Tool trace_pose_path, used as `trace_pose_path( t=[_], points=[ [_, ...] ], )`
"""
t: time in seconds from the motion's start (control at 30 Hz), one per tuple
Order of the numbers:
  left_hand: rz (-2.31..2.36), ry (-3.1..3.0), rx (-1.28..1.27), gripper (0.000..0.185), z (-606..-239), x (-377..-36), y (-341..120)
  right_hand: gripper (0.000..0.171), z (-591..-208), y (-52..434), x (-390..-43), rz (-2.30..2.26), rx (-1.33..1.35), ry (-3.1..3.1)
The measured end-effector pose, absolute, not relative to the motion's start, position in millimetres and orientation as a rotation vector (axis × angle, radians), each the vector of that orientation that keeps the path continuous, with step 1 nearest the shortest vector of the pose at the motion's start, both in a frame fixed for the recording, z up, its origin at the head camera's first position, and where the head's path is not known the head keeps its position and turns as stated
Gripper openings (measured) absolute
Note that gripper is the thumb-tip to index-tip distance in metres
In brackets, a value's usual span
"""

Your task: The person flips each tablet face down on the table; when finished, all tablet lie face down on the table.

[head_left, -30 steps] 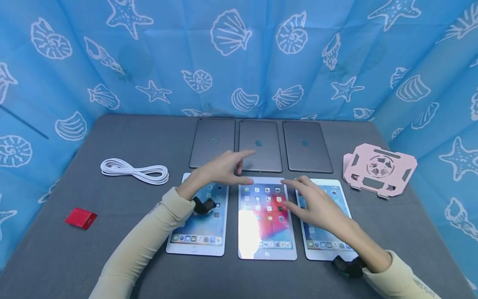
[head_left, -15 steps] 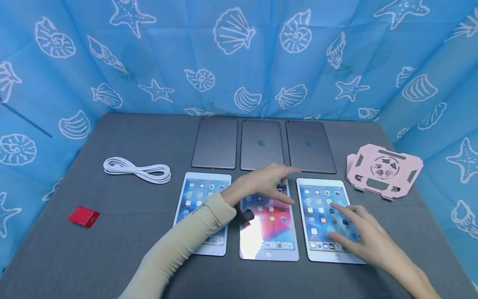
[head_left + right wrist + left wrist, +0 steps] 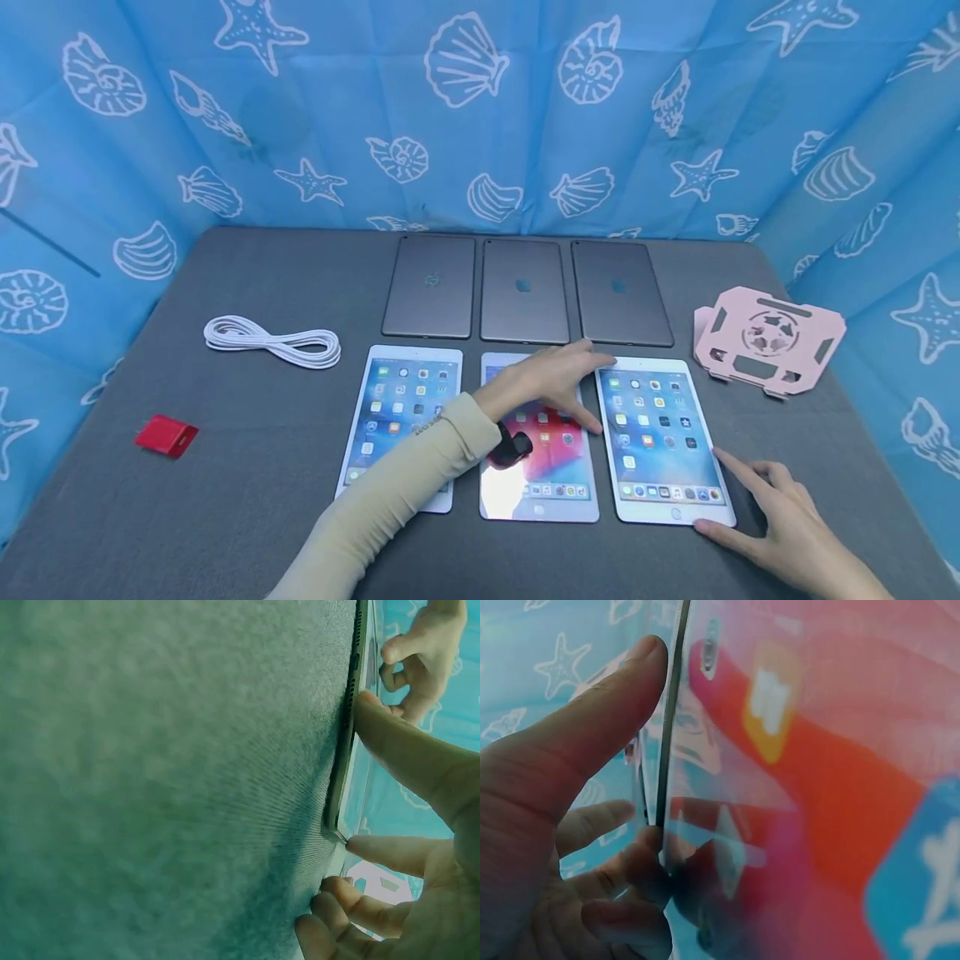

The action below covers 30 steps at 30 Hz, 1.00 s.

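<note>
Three white-framed tablets with lit screens lie in the near row: left tablet (image 3: 393,400), middle tablet (image 3: 555,479) and right tablet (image 3: 663,442). My left hand (image 3: 551,379) reaches over the middle tablet, hiding part of it. Its index fingertip is at the right tablet's upper left corner, its thumb close to that tablet's left edge. At the lower right corner is my right hand (image 3: 787,521), thumb against the bottom edge and index finger at the right side. The right wrist view shows this thumb (image 3: 405,746) touching the tablet's edge (image 3: 347,761).
Behind lie three dark grey tablets face down, left one (image 3: 429,287), middle one (image 3: 523,287), right one (image 3: 621,292). A pink stand (image 3: 768,342) is at right. At left are a coiled white cable (image 3: 272,342) and a red charger (image 3: 167,436). A blue curtain (image 3: 480,117) hangs around the table.
My left hand has moved right, from the left tablet to the right tablet's upper left corner. My right hand has moved down and right to its lower right corner.
</note>
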State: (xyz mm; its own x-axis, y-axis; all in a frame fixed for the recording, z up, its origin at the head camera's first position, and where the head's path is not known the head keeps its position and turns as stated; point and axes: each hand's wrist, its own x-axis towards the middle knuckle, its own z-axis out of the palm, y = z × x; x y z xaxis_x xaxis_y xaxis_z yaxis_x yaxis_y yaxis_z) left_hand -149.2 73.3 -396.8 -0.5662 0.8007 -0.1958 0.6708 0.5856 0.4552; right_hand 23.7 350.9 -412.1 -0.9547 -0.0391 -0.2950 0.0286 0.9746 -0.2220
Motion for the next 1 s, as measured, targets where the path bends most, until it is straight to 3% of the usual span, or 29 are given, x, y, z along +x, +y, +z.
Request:
trace_pose_path(
  t=[1.0],
  points=[
    [0.384,2.573,1.075,0.1,-404,-155,89,0.11,-416,348,18,-0.554,0.017,2.757]
  ],
)
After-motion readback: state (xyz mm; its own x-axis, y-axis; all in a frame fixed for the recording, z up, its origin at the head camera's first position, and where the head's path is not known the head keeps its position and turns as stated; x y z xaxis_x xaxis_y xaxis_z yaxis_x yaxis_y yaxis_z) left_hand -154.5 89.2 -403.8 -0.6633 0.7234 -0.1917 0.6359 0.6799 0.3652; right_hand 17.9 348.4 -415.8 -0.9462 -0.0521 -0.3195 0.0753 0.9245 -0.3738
